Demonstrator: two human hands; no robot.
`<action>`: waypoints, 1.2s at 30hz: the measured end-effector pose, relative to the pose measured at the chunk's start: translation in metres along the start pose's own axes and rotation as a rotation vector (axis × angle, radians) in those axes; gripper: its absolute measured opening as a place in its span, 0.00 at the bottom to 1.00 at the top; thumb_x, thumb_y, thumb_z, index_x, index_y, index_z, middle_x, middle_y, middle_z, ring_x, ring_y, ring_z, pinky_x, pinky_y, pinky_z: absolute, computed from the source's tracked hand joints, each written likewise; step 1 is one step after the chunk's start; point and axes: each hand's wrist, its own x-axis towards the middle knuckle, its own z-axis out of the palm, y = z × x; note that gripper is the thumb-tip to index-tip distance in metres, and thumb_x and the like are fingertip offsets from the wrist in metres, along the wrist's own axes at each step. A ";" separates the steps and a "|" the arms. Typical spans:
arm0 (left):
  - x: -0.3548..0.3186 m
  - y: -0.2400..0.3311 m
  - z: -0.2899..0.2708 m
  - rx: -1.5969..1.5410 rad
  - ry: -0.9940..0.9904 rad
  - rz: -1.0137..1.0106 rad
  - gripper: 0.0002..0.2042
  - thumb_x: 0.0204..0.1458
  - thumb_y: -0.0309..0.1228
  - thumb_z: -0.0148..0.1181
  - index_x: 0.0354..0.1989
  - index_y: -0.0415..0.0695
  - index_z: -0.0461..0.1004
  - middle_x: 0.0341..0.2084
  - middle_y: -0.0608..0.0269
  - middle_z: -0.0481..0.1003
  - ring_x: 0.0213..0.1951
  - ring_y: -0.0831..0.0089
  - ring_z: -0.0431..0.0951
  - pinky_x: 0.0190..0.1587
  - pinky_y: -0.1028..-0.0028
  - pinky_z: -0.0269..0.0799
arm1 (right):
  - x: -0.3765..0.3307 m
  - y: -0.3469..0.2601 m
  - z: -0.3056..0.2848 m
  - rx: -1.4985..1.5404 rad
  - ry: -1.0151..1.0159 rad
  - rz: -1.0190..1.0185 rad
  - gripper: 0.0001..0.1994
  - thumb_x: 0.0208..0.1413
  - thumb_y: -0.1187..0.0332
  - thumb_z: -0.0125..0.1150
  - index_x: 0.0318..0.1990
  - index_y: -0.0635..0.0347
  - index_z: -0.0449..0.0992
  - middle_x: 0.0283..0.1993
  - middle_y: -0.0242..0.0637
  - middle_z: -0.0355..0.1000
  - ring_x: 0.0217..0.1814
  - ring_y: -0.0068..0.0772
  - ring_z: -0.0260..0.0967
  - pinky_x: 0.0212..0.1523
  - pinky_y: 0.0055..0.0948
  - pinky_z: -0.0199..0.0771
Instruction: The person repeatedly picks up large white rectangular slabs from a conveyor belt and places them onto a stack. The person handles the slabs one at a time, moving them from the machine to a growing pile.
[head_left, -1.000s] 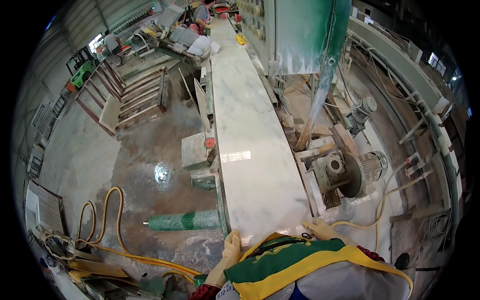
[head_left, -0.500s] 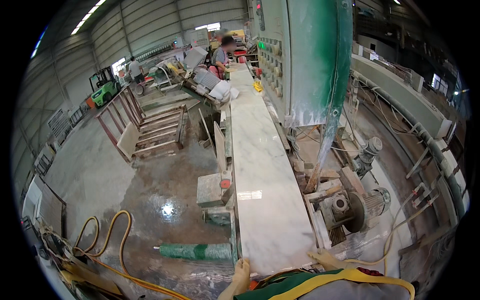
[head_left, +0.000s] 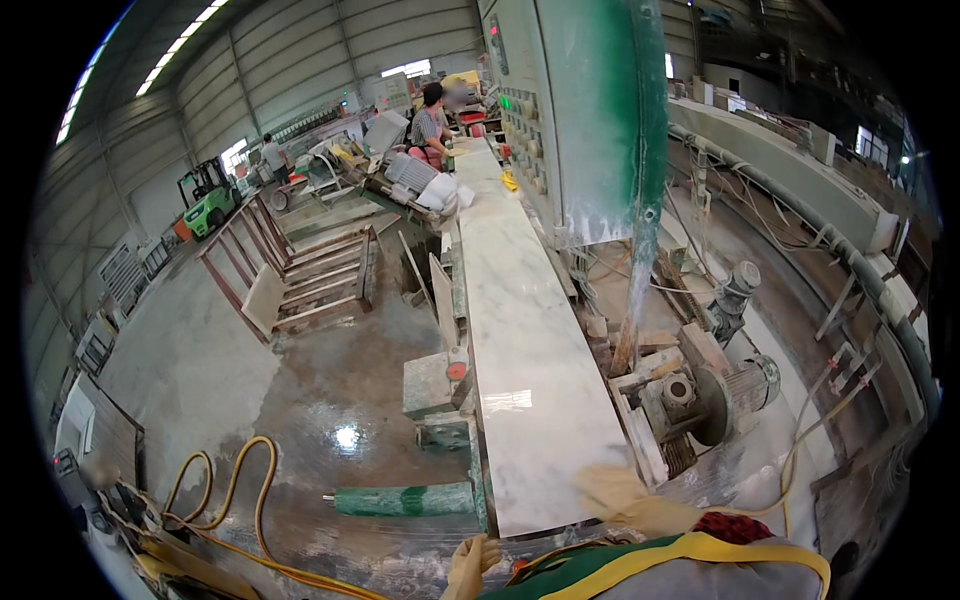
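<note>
A long white marble slab [head_left: 520,330] lies on a narrow machine bed and runs away from me toward a tall green control cabinet [head_left: 590,110]. My left hand [head_left: 470,562], in a pale glove, is at the slab's near left corner with its fingers pointing up at the edge. My right hand [head_left: 622,497], also gloved and blurred, lies over the slab's near right corner. My green and yellow vest [head_left: 680,565] fills the lower edge.
A green roller [head_left: 405,499] sticks out left of the bed. Yellow hoses [head_left: 225,500] coil on the wet floor. Motors [head_left: 735,385] and cables crowd the right side. Wooden racks [head_left: 310,270], a green forklift [head_left: 208,200] and a person [head_left: 428,120] stand farther back.
The view has tilted up, so more of the hall shows and my hands sit lower in the picture. My right hand has shifted outward onto the slab's right corner.
</note>
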 end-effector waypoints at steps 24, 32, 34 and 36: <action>-0.019 -0.011 -0.026 0.085 0.085 0.200 0.20 0.66 0.36 0.58 0.59 0.35 0.70 0.50 0.49 0.79 0.47 0.64 0.82 0.52 0.68 0.79 | 0.072 -0.013 0.093 -0.093 -0.120 -0.355 0.30 0.64 0.50 0.53 0.67 0.63 0.67 0.72 0.49 0.61 0.76 0.50 0.54 0.77 0.47 0.45; -0.004 0.066 0.052 1.096 -0.158 1.112 0.25 0.59 0.33 0.62 0.64 0.37 0.67 0.55 0.41 0.74 0.57 0.41 0.73 0.61 0.56 0.70 | 0.019 0.015 0.045 -0.058 -0.051 -0.136 0.28 0.61 0.53 0.58 0.64 0.58 0.69 0.69 0.49 0.65 0.73 0.51 0.57 0.74 0.47 0.52; 0.004 0.072 0.079 1.243 -0.270 1.301 0.27 0.57 0.34 0.63 0.64 0.40 0.67 0.58 0.40 0.71 0.59 0.38 0.69 0.62 0.55 0.67 | -0.002 0.025 0.031 -0.094 -0.012 -0.041 0.27 0.59 0.54 0.60 0.63 0.58 0.70 0.67 0.48 0.66 0.72 0.52 0.58 0.72 0.47 0.55; 0.008 0.075 0.099 1.394 -0.345 1.323 0.28 0.56 0.35 0.64 0.64 0.42 0.67 0.61 0.41 0.68 0.61 0.38 0.67 0.64 0.54 0.64 | -0.022 0.032 0.020 -0.151 0.057 -0.008 0.27 0.57 0.55 0.62 0.61 0.58 0.72 0.65 0.47 0.68 0.70 0.52 0.60 0.71 0.47 0.57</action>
